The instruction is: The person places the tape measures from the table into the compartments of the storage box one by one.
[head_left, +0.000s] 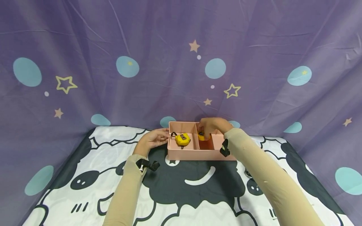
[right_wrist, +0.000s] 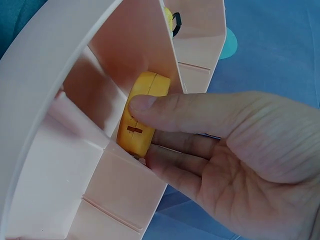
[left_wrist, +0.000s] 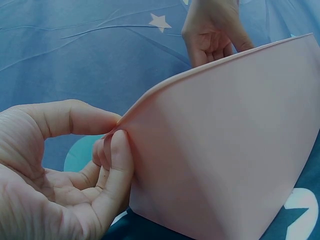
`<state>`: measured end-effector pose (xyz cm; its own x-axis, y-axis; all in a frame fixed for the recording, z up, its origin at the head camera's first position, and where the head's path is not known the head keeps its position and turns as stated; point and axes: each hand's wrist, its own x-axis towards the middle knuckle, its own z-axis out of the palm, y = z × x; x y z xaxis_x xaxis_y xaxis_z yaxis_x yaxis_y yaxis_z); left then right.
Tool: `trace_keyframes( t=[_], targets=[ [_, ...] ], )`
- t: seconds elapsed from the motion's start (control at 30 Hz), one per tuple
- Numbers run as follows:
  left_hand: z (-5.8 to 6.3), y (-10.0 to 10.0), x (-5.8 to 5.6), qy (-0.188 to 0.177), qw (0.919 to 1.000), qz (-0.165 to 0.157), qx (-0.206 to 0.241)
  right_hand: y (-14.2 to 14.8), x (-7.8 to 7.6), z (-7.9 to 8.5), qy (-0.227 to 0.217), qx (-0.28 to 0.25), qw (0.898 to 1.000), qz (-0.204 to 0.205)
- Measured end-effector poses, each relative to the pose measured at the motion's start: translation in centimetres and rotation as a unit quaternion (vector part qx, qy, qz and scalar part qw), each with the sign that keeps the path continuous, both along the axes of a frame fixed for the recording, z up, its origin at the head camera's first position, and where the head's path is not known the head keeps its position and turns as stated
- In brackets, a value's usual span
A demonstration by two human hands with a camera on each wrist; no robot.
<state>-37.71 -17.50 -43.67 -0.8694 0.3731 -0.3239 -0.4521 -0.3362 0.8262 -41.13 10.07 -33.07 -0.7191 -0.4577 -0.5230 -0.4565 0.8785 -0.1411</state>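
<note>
A pink divided box (head_left: 183, 155) stands near the back of the cloth. My left hand (head_left: 153, 139) pinches the rim at its left side between thumb and fingers; the left wrist view shows this grip on the box wall (left_wrist: 215, 140). Inside the middle compartment, my right hand (head_left: 210, 125) holds a yellow tape measure (right_wrist: 142, 117), thumb on one side and fingers on the other. Another yellow tape measure (head_left: 182, 139) with a black strap lies in the left compartment. Fingers partly cover the held one in the head view.
Thin pink dividers (head_left: 197, 138) split the box into compartments. The right compartment (head_left: 217, 141) is partly behind my right arm. Under the box lies a black-and-white cartoon cloth (head_left: 198, 194). A purple curtain (head_left: 158, 88) with stars hangs right behind it.
</note>
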Motion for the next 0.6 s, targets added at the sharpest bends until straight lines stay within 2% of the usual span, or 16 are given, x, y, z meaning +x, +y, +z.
trace_keyframes(
  t=[0.43, 0.6],
  targets=[
    [0.04, -0.15, 0.05, 0.007, 0.9999, -0.006, -0.005, -0.1, -0.4, -0.26, 0.01, 0.018, 1.0, 0.02],
    [0.0, -0.15, 0.05, 0.006, 1.0, -0.003, -0.006, -0.25, -0.29, -0.29, 0.015, 0.022, 1.0, 0.01]
  ],
)
